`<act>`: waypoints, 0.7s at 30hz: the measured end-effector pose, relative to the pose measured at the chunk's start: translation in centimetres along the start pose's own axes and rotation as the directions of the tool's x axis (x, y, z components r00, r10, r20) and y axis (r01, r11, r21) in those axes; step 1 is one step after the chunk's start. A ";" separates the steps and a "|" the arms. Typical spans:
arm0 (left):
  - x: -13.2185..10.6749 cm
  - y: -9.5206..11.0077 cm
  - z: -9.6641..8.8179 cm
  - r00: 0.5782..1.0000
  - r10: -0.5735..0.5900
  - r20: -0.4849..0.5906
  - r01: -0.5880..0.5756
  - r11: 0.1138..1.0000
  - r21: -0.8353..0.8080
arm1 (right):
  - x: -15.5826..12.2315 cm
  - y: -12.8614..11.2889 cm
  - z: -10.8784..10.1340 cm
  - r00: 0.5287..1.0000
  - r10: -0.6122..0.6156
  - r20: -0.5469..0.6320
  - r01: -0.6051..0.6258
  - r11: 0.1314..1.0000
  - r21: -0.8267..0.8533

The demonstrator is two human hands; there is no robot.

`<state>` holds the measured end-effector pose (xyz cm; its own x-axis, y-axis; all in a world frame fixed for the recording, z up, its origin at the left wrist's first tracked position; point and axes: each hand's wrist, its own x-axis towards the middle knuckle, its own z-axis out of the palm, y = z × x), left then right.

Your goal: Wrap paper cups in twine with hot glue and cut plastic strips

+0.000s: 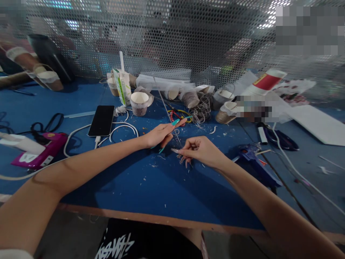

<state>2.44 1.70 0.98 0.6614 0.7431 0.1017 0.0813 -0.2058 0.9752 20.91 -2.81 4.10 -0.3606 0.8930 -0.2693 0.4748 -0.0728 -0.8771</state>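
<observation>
A thin pale grey cord (162,98) runs down from the rear of the blue table toward my hands. My left hand (161,135), with teal nails, has its thumb and index finger pressed together where the cord passes, the other fingers curled below. To its right, my right hand (198,149) pinches the cord's near part between thumb and index finger; the exact end is hidden by the fingertips. A small loop of cord (176,131) shows between the hands. Just behind them lies a tool with red and yellow handles (176,115), and beyond it a tangled grey cord heap (201,108).
Paper cups (139,104), a drink carton (124,88) with a straw and white rolls line the perforated screen. On the left are a phone (101,120) and magenta glue gun (51,145); on the right, a blue glue gun (257,163). Another person's arm (24,59) is at far left.
</observation>
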 end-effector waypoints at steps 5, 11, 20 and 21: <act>0.0 0.0 0.0 1.000 0.008 0.008 -0.008 1.000 0.012 | 0.1 0.1 0.0 0.999 -0.023 -0.030 0.022 0.999 -0.023; 0.1 -0.1 0.0 1.000 0.015 0.014 -0.015 1.000 -0.002 | 0.3 0.4 0.0 0.999 -0.047 -0.021 0.046 0.997 -0.058; 0.0 0.1 0.0 1.000 0.007 0.012 -0.006 1.000 -0.018 | 0.5 0.5 0.2 0.999 -0.046 -0.021 0.046 0.999 0.027; 0.0 0.1 0.0 1.000 0.011 0.012 -0.011 1.000 -0.021 | 0.5 0.4 0.2 0.999 -0.042 -0.007 0.042 0.998 0.043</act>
<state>2.43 1.69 1.07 0.6713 0.7330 0.1101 0.0586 -0.2005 0.9779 20.81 -2.50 3.55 -0.3750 0.8982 -0.2294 0.4244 -0.0537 -0.9039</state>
